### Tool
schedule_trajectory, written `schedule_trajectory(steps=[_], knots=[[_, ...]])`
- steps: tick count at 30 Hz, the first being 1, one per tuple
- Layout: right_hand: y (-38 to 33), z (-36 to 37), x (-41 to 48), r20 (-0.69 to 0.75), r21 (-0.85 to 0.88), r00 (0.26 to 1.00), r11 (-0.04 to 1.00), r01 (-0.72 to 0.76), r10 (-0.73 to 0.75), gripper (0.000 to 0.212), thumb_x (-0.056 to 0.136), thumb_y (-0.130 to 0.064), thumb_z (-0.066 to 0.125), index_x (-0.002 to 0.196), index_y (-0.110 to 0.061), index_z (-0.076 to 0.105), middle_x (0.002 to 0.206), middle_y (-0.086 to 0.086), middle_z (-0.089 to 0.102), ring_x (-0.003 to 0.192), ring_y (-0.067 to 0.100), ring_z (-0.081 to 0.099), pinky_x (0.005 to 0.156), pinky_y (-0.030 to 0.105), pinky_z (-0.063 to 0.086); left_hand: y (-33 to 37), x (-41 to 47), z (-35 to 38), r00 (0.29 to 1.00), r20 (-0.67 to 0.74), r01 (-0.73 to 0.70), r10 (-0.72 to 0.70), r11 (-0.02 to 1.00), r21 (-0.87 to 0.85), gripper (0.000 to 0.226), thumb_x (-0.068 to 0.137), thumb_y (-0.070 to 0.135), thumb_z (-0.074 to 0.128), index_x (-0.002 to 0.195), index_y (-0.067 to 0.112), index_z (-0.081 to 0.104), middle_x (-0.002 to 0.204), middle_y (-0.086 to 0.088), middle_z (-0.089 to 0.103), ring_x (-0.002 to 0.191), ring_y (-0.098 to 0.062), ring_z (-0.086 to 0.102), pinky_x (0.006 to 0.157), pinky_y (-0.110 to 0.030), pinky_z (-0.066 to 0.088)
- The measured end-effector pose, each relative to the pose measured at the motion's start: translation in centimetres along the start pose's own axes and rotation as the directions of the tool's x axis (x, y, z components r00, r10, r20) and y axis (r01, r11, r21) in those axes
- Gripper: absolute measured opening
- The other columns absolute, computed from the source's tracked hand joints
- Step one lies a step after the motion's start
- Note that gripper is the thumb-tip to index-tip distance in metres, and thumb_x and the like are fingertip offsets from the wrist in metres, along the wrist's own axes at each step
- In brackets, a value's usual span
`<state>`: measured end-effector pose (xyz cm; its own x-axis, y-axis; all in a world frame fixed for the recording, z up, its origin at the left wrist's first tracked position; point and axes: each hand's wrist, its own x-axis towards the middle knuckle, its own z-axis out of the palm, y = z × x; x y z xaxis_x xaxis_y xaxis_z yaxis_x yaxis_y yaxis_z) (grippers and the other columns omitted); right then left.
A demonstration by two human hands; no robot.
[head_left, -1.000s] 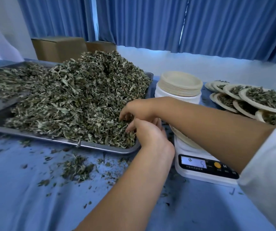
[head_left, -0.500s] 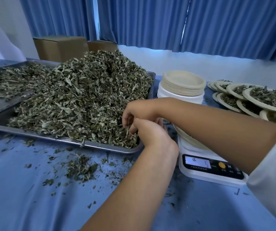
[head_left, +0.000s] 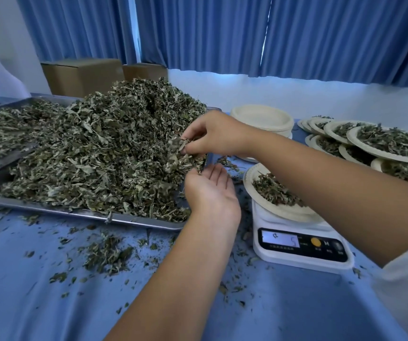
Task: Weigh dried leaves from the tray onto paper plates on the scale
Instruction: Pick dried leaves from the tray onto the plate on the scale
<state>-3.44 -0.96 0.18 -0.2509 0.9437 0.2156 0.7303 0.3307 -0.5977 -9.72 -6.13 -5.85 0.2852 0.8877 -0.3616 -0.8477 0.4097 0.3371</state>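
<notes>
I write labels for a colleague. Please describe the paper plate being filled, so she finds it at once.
Find the white digital scale at the right of the blue table. The paper plate sits on it, holding a few dried leaves. Unlike the filled plates farther right and the empty stack behind, it alone rests on the scale.

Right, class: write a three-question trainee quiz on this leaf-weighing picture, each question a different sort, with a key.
1. True or false: the paper plate on the scale is empty.
2. Which hand pinches a clump of leaves? A left, B right, C neither.
3. Fill in: the left hand lies palm ____.
Key: 1 false, it holds leaves; 2 B, the right hand; 3 up.
</notes>
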Motion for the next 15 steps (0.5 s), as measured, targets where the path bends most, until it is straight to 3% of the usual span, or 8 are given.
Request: schedule_trajectory(steps=[6, 9, 12, 15], knots=[[0.9, -1.0, -1.1, -0.082, 0.306, 0.987, 0.946, -0.108, 0.139, 0.008, 0.082, -0.004, 0.073, 0.087, 0.001, 0.071, 0.067, -0.001, 0.065, 0.051, -0.004, 0.059, 0.049, 0.009, 0.044, 0.0, -0.1, 0.2, 1.0, 0.01, 0.013, -0.012, 0.999, -0.051, 0.051, 0.103, 0.033, 0.025, 0.132, -0.003, 0.046, 0.136, -0.018, 0.05, 0.133, -0.028, 0.042, 0.112, -0.039, 0.027], [1.2, -1.9, -1.9, -0.119, 0.448, 0.97, 0.883, -0.138, 0.212, 0.004, 0.081, -0.004, 0.073, 0.081, -0.001, 0.071, 0.083, 0.006, 0.067, 0.059, 0.0, 0.061, 0.057, 0.012, 0.049, 0.1, -0.2, 0.3, 1.0, 0.002, 0.004, -0.004, 0.999, -0.049, 0.051, 0.103, 0.033, 0.025, 0.13, -0.004, 0.047, 0.133, -0.019, 0.052, 0.13, -0.029, 0.045, 0.111, -0.041, 0.029], [1.7, -3.5, -3.7, -0.135, 0.512, 0.96, 0.847, -0.143, 0.244, 0.01, 0.081, -0.004, 0.074, 0.073, -0.007, 0.069, 0.08, 0.003, 0.066, 0.063, 0.003, 0.062, 0.061, 0.015, 0.052, 0.2, -0.2, 0.1, 1.0, 0.008, -0.005, 0.006, 0.999, -0.033, 0.052, 0.103, 0.033, 0.025, 0.132, -0.004, 0.045, 0.134, -0.019, 0.051, 0.129, -0.03, 0.046, 0.111, -0.042, 0.03], [2.6, -5.2, -6.6, -0.175, 0.479, 0.946, 0.863, -0.16, 0.273, 0.006, 0.079, -0.005, 0.075, 0.08, -0.003, 0.07, 0.071, -0.001, 0.065, 0.06, 0.002, 0.062, 0.059, 0.013, 0.05, -0.1, -0.2, 0.1, 1.0, 0.012, -0.013, 0.013, 1.0, -0.004, 0.052, 0.102, 0.034, 0.026, 0.131, -0.004, 0.046, 0.133, -0.019, 0.052, 0.129, -0.03, 0.047, 0.11, -0.041, 0.032]])
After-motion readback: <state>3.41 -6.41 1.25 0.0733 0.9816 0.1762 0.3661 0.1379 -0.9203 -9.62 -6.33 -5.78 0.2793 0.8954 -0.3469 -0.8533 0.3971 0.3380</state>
